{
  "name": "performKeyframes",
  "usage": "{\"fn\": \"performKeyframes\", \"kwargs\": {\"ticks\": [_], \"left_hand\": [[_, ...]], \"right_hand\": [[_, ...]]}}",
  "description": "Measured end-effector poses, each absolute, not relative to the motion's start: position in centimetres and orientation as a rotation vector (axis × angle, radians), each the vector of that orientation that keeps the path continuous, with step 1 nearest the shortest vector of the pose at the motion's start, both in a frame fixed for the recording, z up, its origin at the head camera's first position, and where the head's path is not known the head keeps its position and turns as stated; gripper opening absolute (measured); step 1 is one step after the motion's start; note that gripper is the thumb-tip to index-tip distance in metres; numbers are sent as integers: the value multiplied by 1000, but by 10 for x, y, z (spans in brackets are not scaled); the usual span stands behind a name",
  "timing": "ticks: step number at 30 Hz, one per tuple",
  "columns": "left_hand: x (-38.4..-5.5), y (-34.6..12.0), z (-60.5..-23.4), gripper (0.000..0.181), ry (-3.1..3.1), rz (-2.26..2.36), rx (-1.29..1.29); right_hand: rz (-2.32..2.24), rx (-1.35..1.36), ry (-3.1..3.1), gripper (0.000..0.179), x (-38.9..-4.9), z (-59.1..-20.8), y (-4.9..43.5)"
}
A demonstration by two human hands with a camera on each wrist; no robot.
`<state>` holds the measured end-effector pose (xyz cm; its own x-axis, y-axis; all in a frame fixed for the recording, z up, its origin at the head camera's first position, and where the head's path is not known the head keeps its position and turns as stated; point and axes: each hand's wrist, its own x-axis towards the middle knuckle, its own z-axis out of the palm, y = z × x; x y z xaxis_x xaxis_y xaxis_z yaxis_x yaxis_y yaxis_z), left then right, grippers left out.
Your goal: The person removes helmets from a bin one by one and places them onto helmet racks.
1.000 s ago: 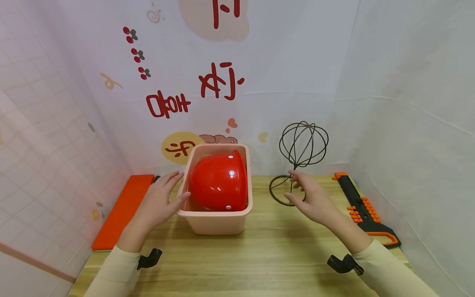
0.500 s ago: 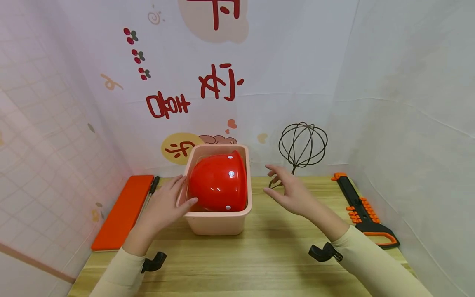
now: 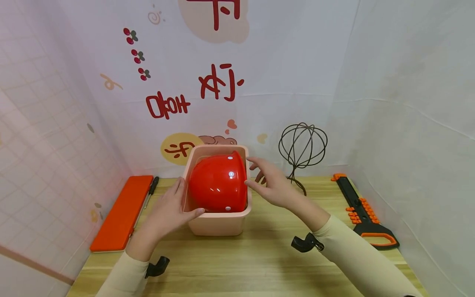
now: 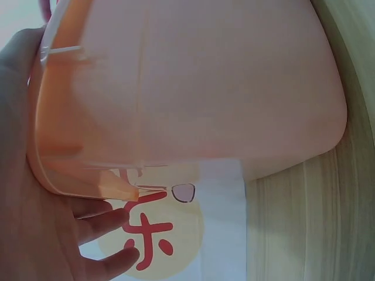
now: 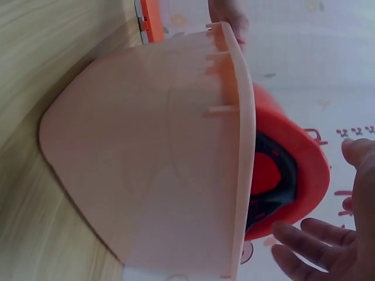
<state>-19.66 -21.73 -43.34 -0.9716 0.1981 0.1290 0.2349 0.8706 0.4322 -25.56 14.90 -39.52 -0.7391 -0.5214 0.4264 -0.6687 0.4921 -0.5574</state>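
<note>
A red hard hat (image 3: 217,183) lies on its side in a pale pink plastic bin (image 3: 217,226). In the right wrist view, black lining shows inside the hard hat (image 5: 313,170), which rises above the bin's rim. My left hand (image 3: 167,210) rests at the bin's left rim, thumb over the near corner; in the left wrist view its fingers (image 4: 102,225) extend loosely along the outside. At the right rim is my right hand (image 3: 272,185), fingers spread and lightly bent. The right wrist view has those fingers (image 5: 310,243) right beside the hard hat's edge, holding nothing.
Behind the right hand stands a black wire frame (image 3: 302,144) with a whisk-like globe. An orange flat board (image 3: 122,214) and a thin black-handled tool (image 3: 153,185) lie left. At right is a black-and-orange saw-shaped thing (image 3: 365,214). White printed cloth (image 3: 297,62) surrounds the wooden table (image 3: 237,268).
My right hand has moved left, from in front of the wire frame to the bin's right rim. My left hand has shifted slightly right onto the left rim. Bin and hard hat stay put.
</note>
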Motion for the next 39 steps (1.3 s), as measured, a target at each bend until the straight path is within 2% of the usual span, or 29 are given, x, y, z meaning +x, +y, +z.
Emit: {"fn": "performKeyframes", "kwargs": {"ticks": [6,16,27,39], "left_hand": [[-196,-215,-436,132,-2948,-671,-344],[-200,-212,-429,135,-2993,-679,-368],[-199,-206,-428,140,-3016,-715,-346],[-202,-210,-432,140,-2968,-721,-362]], "right_hand": [[1214,1088,-2600,77,-256,-390,139],[1617,1083,-2737,66,-257,-383,133],[1841,1040,-2810,69,-259,-378,130],[1920,1097,-2661,69,-262,-395,131]]}}
